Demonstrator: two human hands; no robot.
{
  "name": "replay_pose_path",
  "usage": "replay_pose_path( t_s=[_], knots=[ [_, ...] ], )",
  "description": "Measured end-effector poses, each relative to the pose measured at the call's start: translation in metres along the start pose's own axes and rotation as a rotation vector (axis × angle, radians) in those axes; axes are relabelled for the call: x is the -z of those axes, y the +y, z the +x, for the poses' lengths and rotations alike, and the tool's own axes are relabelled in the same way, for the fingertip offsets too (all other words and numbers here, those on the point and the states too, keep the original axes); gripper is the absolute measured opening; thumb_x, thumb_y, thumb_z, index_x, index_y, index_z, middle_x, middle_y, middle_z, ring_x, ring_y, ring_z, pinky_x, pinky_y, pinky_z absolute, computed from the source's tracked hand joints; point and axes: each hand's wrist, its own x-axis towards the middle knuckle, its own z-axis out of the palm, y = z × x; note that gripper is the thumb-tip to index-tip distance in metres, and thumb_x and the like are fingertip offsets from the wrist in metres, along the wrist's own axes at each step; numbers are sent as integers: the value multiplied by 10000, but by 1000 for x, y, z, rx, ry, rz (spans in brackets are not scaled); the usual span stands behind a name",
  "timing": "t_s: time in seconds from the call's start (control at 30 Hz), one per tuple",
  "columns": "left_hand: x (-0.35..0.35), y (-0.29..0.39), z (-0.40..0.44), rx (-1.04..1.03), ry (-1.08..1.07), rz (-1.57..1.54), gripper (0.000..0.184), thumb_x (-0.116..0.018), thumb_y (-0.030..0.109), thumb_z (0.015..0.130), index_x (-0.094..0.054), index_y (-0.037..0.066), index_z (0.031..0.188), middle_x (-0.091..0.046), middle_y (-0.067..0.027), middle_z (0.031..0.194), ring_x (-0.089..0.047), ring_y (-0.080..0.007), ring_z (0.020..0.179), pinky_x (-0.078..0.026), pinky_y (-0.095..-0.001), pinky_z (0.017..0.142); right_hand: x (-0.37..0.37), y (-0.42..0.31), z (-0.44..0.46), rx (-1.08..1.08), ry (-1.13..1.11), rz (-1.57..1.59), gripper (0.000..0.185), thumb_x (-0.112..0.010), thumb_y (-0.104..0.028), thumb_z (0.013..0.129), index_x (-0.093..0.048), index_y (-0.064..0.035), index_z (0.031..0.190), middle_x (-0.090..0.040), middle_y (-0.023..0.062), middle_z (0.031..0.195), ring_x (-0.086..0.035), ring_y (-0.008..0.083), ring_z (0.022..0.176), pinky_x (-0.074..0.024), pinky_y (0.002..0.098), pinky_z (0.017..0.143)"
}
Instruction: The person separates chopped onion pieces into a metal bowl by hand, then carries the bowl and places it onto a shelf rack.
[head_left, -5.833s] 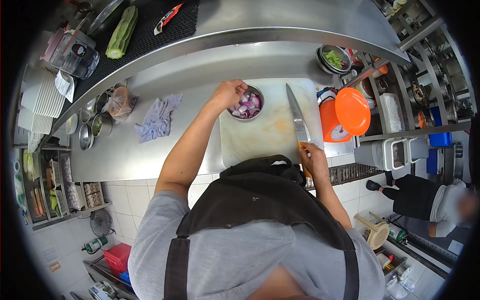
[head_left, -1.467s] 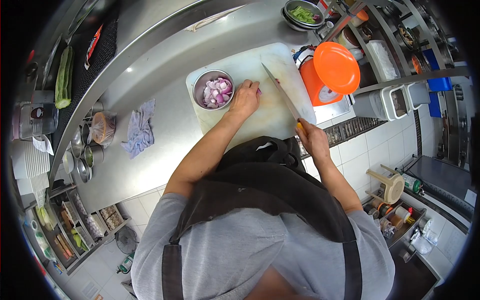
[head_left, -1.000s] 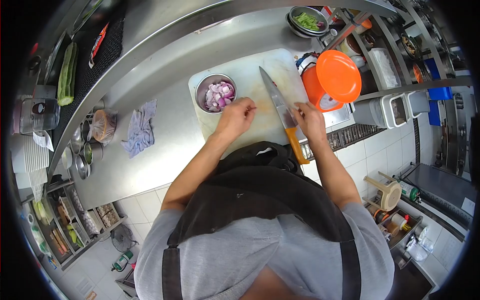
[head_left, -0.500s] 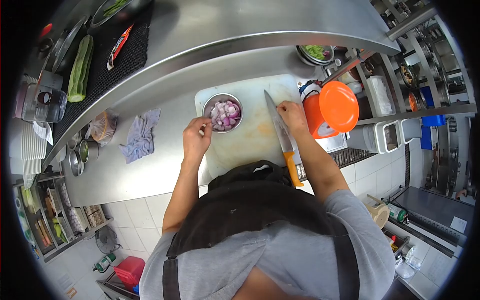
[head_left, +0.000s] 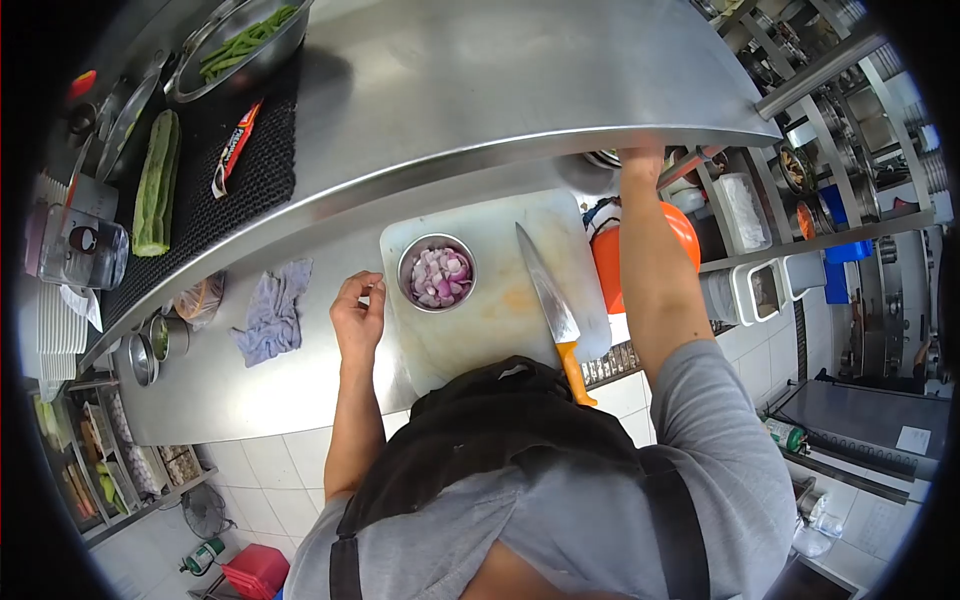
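Note:
A small steel bowl [head_left: 402, 290] of chopped purple onion [head_left: 440, 278] stands on the white cutting board [head_left: 480, 350]. Just left of the bowl, apart from it, is my left hand [head_left: 358, 312], its fingers loosely curled with nothing visible in them. A chef's knife [head_left: 550, 290] with a yellow handle lies on the board's right side, blade pointing away from me. My right hand [head_left: 640, 160] reaches far forward beneath the shelf edge, beside a metal bowl [head_left: 590, 175]. Its fingers are hidden there. My right forearm crosses in front of an orange container [head_left: 607, 265].
A crumpled cloth [head_left: 270, 315] lies on the steel counter left of the board. The raised steel shelf [head_left: 480, 80] overhangs the back, bearing a green gourd [head_left: 157, 185], a red packet [head_left: 236, 150] and a bowl of green beans [head_left: 185, 90]. White bins [head_left: 760, 290] stand at the right.
My right hand has gone from beside the knife forward to the metal bowl under the shelf. My left hand has drawn back from the onion bowl. The camera view has tilted.

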Motion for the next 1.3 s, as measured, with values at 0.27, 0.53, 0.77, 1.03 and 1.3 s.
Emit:
replay_pose_path(
  t_s=[0.27,0.53,0.77,1.03,1.3],
  knots=[
    [8,-21,-7,171,19,-20,95,-680,33,879,-717,27,967,-702,-62,1008,-620,-98,733,-440,-224,521,0,-30,-48,-136,-347,-25,263,-563,-240,900,-700,-20,946,-700,219,936,-668,448,879,-550,503,769],
    [16,-24,3,184,-5,5,107,-677,60,887,-722,23,977,-713,-56,914,-612,-94,710,-442,-236,527,-18,-27,-104,-148,-779,-290,262,-509,-119,902,-751,-35,957,-713,228,991,-707,381,939,-581,461,817],
    [11,-34,-3,212,-10,-19,108,-670,59,891,-719,17,978,-713,-57,884,-615,-95,695,-447,-235,527,-42,1,-110,-114,-811,-305,248,-522,-105,896,-754,-22,926,-711,238,987,-710,381,931,-590,454,790],
    [10,-33,-3,210,11,38,113,-678,67,889,-717,17,982,-716,-77,876,-631,-106,690,-463,-239,536,-45,-13,-92,211,-376,-366,230,-565,-158,880,-723,6,907,-720,193,934,-698,392,873,-576,448,772],
    [5,-8,4,200,-41,10,155,-689,78,879,-717,23,1021,-725,-103,941,-670,-167,747,-511,-280,587,9,-26,21,-38,-356,-238,254,-591,-207,927,-663,-26,1089,-690,167,1114,-660,346,999,-516,435,875]
  ],
)
